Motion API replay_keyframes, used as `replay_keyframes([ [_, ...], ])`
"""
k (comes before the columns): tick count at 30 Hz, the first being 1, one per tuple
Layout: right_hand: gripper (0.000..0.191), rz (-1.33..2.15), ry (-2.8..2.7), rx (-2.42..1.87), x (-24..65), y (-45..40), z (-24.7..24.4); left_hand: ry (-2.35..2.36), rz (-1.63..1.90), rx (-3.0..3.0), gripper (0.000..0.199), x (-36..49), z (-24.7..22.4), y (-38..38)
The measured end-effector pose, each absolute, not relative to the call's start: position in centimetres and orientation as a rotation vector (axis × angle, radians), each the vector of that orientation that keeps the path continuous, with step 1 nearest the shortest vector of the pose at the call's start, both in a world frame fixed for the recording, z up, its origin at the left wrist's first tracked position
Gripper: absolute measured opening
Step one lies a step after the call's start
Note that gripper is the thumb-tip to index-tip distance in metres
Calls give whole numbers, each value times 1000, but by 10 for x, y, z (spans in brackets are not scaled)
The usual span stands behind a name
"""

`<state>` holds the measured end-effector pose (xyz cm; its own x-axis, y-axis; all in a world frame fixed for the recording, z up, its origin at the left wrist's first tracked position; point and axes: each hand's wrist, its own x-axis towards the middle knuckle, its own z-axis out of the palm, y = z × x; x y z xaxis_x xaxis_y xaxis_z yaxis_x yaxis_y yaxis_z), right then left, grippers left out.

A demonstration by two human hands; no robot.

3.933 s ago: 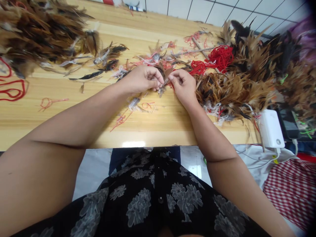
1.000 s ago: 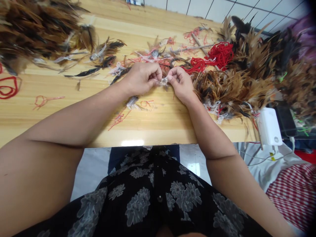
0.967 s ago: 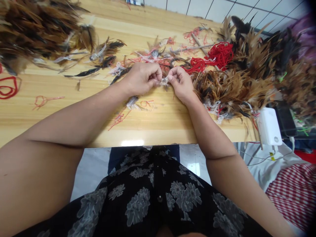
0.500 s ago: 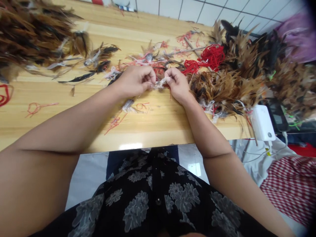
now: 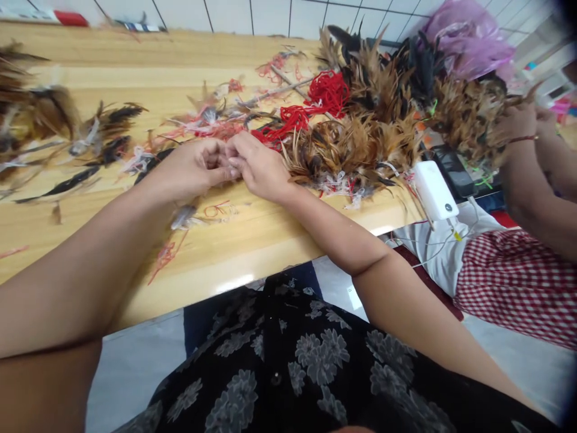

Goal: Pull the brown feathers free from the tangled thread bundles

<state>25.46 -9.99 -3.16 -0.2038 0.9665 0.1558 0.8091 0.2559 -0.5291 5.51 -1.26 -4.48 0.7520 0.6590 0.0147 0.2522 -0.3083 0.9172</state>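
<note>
Together, left hand (image 5: 193, 168) and right hand (image 5: 259, 168) pinch something hidden between their fingertips.

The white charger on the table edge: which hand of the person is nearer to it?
Right. The right hand lies between the white charger and the left hand, which touches it from the far side.

Brown feathers (image 5: 356, 144), red string (image 5: 329, 96), red-checked cloth (image 5: 518, 282)

Wooden table (image 5: 252, 234), brown feather heap (image 5: 356, 141), red string (image 5: 327, 96), loose feathers (image 5: 101, 129)
</note>
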Motion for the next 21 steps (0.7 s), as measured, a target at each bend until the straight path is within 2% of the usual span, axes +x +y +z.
replay_keyframes([
  [2, 27, 445, -2025, -1607, 255, -99, -33, 792, 600, 1705, 56, 56, -45, -11],
  [7, 30, 368, -1873, -1523, 260, -84, -52, 797, 1082, 1222, 61, 66, -49, -2],
  [16, 53, 660, -1736, -1590, 258, -80, -58, 637, 959, 1166, 43, 84, -28, -34],
  [21, 48, 828, -1480, -1565, 253, -88, -46, 650, 948, 1146, 36, 86, -27, -36],
])
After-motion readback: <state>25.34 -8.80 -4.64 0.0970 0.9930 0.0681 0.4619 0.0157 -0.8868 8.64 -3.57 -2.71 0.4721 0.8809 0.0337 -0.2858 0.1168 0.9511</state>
